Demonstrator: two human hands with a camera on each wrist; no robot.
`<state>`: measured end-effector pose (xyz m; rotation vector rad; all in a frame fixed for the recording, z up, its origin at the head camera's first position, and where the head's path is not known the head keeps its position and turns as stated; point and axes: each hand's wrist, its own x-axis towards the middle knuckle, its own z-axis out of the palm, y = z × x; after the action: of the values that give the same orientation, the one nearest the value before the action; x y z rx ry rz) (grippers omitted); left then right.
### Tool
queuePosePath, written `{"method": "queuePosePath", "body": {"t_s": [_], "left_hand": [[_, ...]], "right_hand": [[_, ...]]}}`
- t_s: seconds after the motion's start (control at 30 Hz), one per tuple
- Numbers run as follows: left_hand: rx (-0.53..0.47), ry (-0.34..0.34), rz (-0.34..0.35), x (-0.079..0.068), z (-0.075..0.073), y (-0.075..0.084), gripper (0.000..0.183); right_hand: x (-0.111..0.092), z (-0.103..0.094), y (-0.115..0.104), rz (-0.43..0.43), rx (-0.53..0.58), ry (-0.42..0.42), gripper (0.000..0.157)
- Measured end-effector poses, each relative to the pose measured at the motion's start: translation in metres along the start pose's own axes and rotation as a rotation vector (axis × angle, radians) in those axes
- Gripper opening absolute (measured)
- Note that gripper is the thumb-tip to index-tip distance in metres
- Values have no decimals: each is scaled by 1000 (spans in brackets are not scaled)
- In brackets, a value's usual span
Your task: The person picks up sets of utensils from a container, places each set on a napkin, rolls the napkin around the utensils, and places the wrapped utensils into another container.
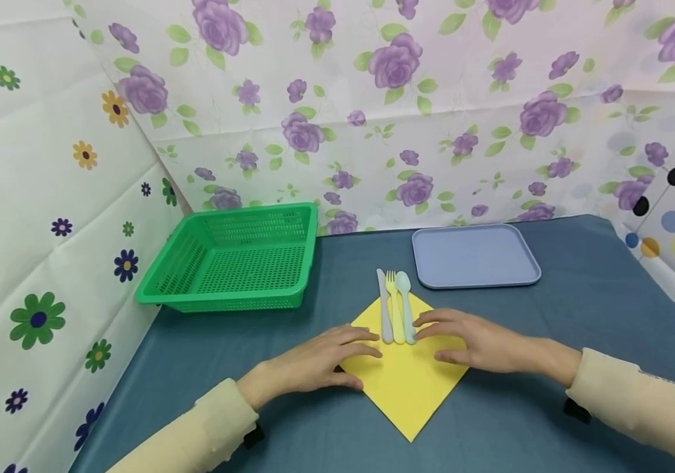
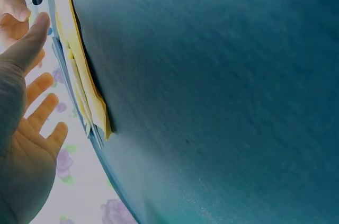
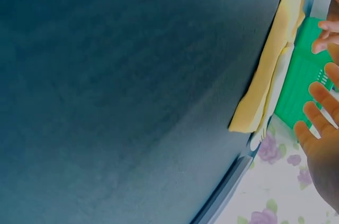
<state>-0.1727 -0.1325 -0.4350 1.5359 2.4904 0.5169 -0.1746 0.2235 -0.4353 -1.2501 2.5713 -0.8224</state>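
A yellow napkin [image 1: 411,394] lies on the table with one corner toward me. On its far part a pale purple knife [image 1: 385,309], a yellow fork [image 1: 396,312] and a mint-green spoon [image 1: 406,309] lie side by side, their heads reaching past the napkin's far edge. My left hand [image 1: 326,358] hovers over the napkin's left corner, fingers spread and holding nothing. Over the right side, my right hand [image 1: 470,338] has its fingers loosely bent near the spoon's handle, also holding nothing. Both wrist views show the napkin [image 2: 90,75] edge-on, beyond the spread fingers.
A green plastic basket [image 1: 243,302] stands at the back left. The flat blue-grey tray [image 1: 476,256] lies at the back right. Flowered cloth [image 1: 337,125] hangs behind the dark blue table [image 1: 550,289], and more printed cloth covers the sides.
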Motion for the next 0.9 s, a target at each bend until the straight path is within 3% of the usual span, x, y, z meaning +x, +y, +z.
{"method": "queuePosePath", "body": {"t_s": [0.37,0.63,0.9], "left_hand": [[38,-16,24,-2,6,4,49],[35,-32,37,-3,7,6,48],[39,-62,75,-1,8,7,46]], "right_hand": [[-10,10,-8,-34,-32,-59,39],[-15,15,-5,-143,-80,-45,39],[-19,18,-6,-179,-69,-66,39]]}}
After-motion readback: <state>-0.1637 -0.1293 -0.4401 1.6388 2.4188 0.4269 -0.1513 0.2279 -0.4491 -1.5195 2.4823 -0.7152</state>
